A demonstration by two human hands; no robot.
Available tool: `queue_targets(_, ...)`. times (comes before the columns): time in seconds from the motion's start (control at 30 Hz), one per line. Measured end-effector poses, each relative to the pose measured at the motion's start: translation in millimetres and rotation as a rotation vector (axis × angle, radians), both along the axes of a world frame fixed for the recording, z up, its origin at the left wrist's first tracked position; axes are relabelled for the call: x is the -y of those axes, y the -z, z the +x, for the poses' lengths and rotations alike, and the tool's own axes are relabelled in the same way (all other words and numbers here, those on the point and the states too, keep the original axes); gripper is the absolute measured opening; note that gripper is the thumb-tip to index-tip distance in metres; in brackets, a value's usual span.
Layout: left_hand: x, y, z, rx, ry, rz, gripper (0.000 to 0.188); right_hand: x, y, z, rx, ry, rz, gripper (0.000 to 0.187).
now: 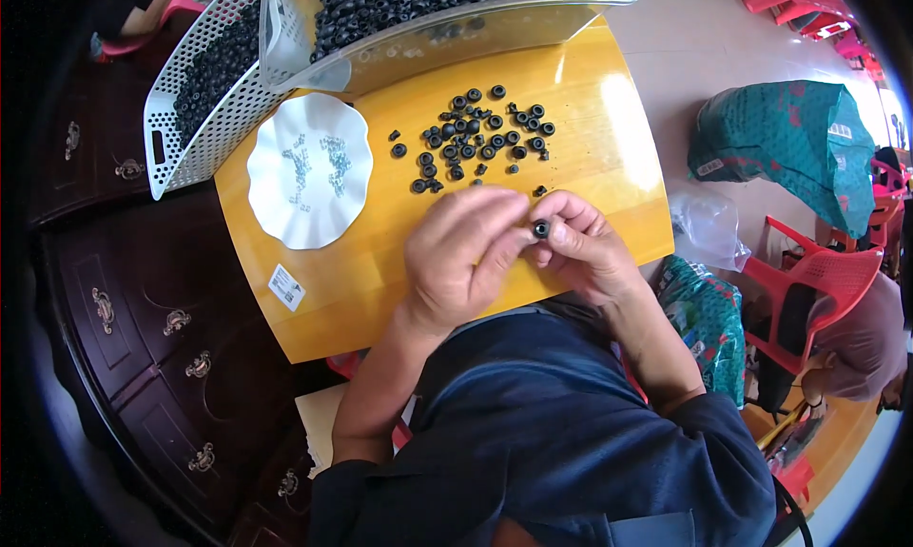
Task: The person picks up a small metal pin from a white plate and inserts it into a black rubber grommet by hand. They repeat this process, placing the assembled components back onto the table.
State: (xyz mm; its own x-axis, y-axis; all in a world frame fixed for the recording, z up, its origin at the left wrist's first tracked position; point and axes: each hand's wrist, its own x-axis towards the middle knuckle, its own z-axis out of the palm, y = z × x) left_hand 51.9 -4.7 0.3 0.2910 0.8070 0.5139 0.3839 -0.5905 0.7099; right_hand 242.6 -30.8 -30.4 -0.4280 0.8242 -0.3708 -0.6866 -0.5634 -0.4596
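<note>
My right hand (592,252) pinches a small black round part (541,228) between thumb and forefinger; a pale spot shows at its centre. Close against it from the left is my left hand (458,252). Its fingers bend toward the same part and the thumb tip reaches its edge, but whatever lies between those fingertips is hidden. Beyond both hands, several black ring-shaped parts (468,151) and smaller black pieces are scattered over the yellow table (380,290). To the left, a white wavy-edged plate (271,214) carries small clear pieces in two loose groups.
A clear bin (475,48) heaped with black parts stands at the table's far side. Beside it is a white perforated basket (223,152), also with black parts. A small white label (286,287) lies near the left edge. Green bags (775,133) and a red chair (808,295) are to the right.
</note>
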Motion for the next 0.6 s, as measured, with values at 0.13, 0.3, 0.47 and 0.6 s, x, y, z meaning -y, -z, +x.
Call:
queue_targets(0.13, -10.9, 13.1, 2.8, 0.078, -0.139, -0.269, 0.029, -2.4, 0.2, 14.4, 0.125, 0.033, 0.085, 0.026)
queue_targets(0.3, -22.1, 25.1, 11.7, -0.321, -0.217, -0.147, 0.021, -6.1, 11.1, 22.7, -0.033, 0.086, 0.273, 0.022)
queue_targets(0.47, -26.4, 28.4, 19.8, -0.456, -0.273, -0.101, 0.02, -8.0, 11.2, 16.9, 0.007, 0.016, 0.333, 0.02)
queue_targets(0.6, -28.2, 36.8, 22.5, -0.467, -0.251, -0.093, 0.014, -9.3, 11.6, 15.3, -0.013, 0.034, 0.303, 0.019)
